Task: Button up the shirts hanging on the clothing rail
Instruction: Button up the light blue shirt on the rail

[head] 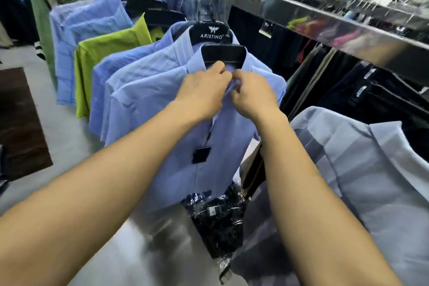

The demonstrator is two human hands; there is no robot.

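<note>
Left hand (204,90) and right hand (253,96) pinch one shirt (220,169)

Light-blue shirt (197,137) on black hanger (224,53), placket pinched near collar

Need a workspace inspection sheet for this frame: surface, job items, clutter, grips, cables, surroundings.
surface: grey floor, dark mat at left.
job's things: front blue shirt on black hanger on chrome rail; black tag hangs on its front; green shirt and other blue shirts behind.
clutter: plastic-wrapped dark garments below the shirt.
grips: left hand and right hand both pinch the front blue shirt near its top.
cables: nothing seen.
surroundings: pale shirt at right, dark clothes hanging beyond it.
</note>
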